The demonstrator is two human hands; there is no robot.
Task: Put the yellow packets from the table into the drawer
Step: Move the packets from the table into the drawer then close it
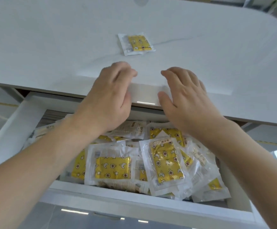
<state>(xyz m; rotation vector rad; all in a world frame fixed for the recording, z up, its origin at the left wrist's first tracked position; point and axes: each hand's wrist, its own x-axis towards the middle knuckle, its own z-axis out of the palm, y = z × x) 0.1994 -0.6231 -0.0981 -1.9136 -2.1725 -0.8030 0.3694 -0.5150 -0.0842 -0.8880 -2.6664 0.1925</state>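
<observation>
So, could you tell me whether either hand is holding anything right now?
Nothing is held: the left hand and right hand are open above the table edge.

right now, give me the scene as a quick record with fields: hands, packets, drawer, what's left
left hand: empty, fingers loosely curled, above the table edge
right hand: empty, fingers relaxed, above the table edge
table: white top
packet on table: one yellow packet in a clear wrapper, beyond both hands, untouched
drawer: open below the table, piled with yellow packets
left to do: one packet to put into the drawer
</observation>
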